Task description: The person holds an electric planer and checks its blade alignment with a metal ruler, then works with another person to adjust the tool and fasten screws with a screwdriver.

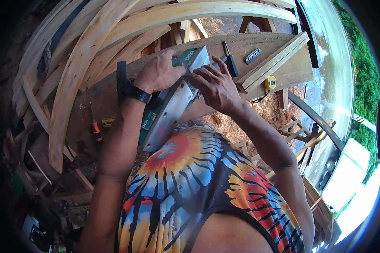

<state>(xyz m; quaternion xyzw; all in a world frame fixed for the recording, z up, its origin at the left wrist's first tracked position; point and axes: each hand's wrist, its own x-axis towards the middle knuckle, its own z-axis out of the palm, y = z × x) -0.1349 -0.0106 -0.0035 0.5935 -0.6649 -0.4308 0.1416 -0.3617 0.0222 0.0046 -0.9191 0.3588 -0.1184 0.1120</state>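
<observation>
A green electric planer [169, 111] marked DCA lies tilted, its shiny metal sole turned up toward me. My left hand [162, 71] is closed around its green body near the far end, a dark band on the wrist. My right hand [217, 86] is at the middle of the sole, by the cutter opening. Its fingers are bent and drawn together there; what they pinch, if anything, is hidden. Just beyond the right hand, a dark-handled screwdriver [231, 61] rests on the wooden board [198, 110].
Right of the screwdriver are a small grey object [253, 55], wooden battens [276, 63] and a yellow tape measure [270, 82]. An orange-handled screwdriver [96, 130] and a small yellow object [108, 122] lie left. Long curved timbers [78, 84] fill the upper left. Shavings [240, 126] cover the ground.
</observation>
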